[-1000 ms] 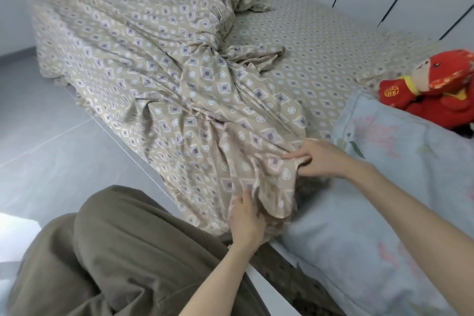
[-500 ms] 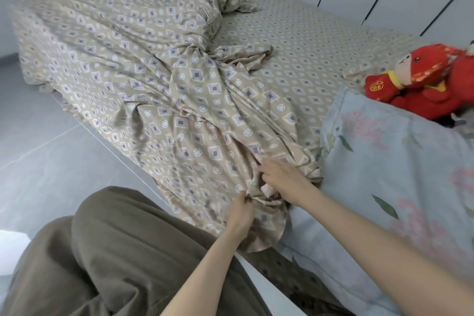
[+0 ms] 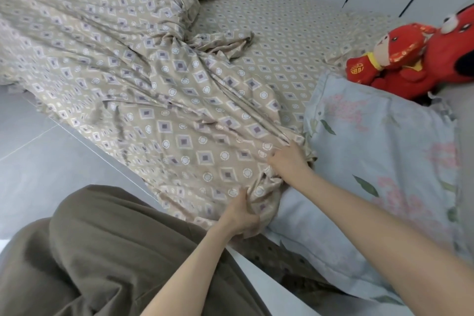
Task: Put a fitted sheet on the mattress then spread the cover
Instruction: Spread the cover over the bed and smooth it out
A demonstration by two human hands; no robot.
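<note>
**A:** Where is the cover (image 3: 154, 84)?

**B:** It's rumpled along the near side of the bed, over the sheet (image 3: 282, 23), with one corner bunched against the pillow (image 3: 384, 161). Your left hand (image 3: 241, 215) grips that bunch at the bed's edge. Your right hand (image 3: 287, 164) has its fingers curled into the folds just beyond.

**A:** How will it handle?

**B:** I'd judge it light, soft and limp, so it will likely twist rather than lie flat. Take it by the hem at the corners, with your hands apart.
</note>
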